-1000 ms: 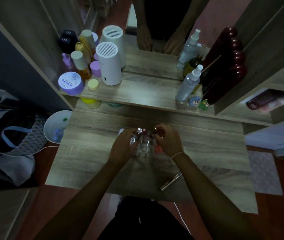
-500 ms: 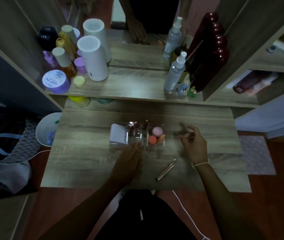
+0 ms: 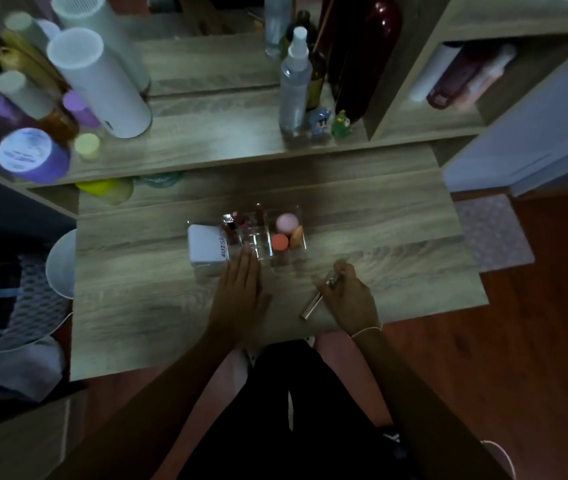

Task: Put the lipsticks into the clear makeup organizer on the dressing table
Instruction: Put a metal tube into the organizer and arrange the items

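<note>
The clear makeup organizer (image 3: 296,252) stands in the middle of the dressing table (image 3: 137,299). It holds several upright lipsticks (image 3: 237,221) on its left and pink and orange sponges (image 3: 287,223) on its right. My left hand (image 3: 241,289) lies flat, fingers together, its tips touching the organizer's front. My right hand (image 3: 348,296) is closed around a slim metallic lipstick tube (image 3: 313,303) to the right front of the organizer. The tube's lower end points toward the table's near edge.
A white box (image 3: 206,251) sits against the organizer's left side. The raised shelf behind holds a white cylinder (image 3: 102,84), jars and bottles at left, and a spray bottle (image 3: 294,81) and small figurines at right. A white bin (image 3: 62,265) stands left of the table.
My hands left the organizer. The right hand swung right, then came back and took hold of the metallic tube lying on the table. The left hand settled flat in front of the organizer.
</note>
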A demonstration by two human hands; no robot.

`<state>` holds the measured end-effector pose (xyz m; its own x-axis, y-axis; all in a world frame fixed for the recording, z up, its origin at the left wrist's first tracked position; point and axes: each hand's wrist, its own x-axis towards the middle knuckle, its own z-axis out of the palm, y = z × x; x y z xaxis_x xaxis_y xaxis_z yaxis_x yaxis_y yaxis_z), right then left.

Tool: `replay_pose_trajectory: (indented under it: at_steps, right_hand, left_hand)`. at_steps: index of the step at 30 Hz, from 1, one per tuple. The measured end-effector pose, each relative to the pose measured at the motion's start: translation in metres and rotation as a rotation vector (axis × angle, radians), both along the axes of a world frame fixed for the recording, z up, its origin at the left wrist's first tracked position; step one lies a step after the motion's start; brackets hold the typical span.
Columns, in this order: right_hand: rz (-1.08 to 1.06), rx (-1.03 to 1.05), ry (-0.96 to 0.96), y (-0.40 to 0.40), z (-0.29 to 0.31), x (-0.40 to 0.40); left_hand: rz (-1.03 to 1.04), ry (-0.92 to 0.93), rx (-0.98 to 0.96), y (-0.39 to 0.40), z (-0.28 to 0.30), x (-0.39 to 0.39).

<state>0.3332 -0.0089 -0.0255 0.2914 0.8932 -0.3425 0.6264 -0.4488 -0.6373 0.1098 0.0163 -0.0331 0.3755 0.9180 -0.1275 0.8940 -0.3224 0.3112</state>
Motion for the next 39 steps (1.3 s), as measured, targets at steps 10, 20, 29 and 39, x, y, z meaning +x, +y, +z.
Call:
replay_pose_trajectory:
  at_steps: [10,20,29,39]
  right_hand:
    - [-0.003,0.005,-0.066,0.000,-0.001,-0.015]
    - [-0.079,0.126,0.058,0.016,0.035,-0.030]
    - [0.082,0.423,0.161,0.046,0.078,-0.090]
    - [0.274,0.546,-0.013,0.081,0.064,-0.122]
  left_hand:
    - [-0.006,-0.025,0.016,-0.002,-0.009,-0.006]
    - [0.033,-0.105,0.027,-0.013,-0.020,-0.024]
    - [0.086,-0.197,0.074,-0.020,-0.032,-0.033]
    - [0.079,-0.187,0.137,-0.023,-0.050,-0.040]
